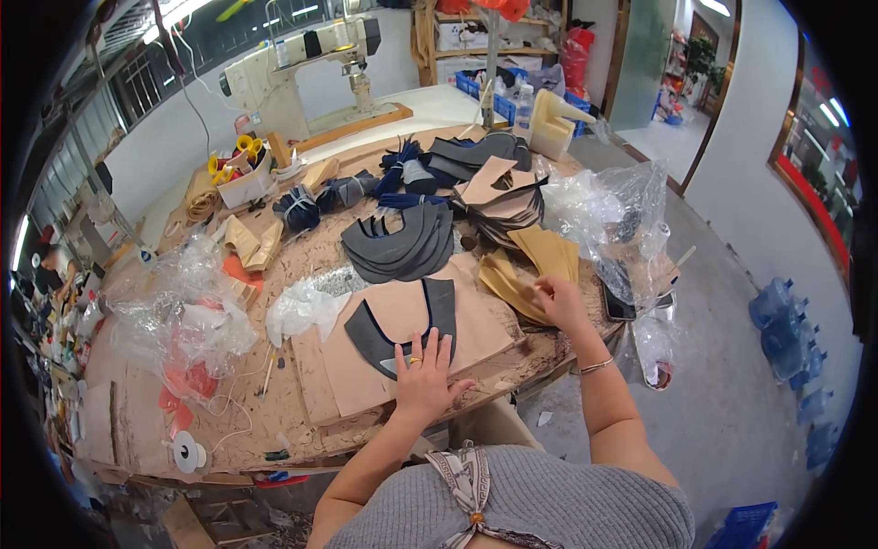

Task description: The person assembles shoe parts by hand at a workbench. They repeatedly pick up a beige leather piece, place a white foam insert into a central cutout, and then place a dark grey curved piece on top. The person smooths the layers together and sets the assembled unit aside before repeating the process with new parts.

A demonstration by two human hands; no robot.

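Note:
My left hand (423, 375) lies flat with its fingers spread, pressing on a dark grey U-shaped cut piece (368, 331) with a dark blue inner edge. Under that piece is a pale pink sheet (352, 389) on the worktable. My right hand (560, 304) is at the edge of some mustard-tan cut pieces (551, 253), its fingers bent together; whatever they pinch is too small to make out. Just beyond the sheet, a fanned stack of grey curved pieces (395, 249) lies beside a bundle of pink-and-black pieces (503, 201).
Crumpled clear plastic bags lie on the left (187, 311) and right (608, 206) of the table. A phone (619, 300) sits near the right edge. A white thread spool (189, 452) is at the front left. Behind stands a sewing machine (274, 87); blue water jugs (782, 311) stand along the wall.

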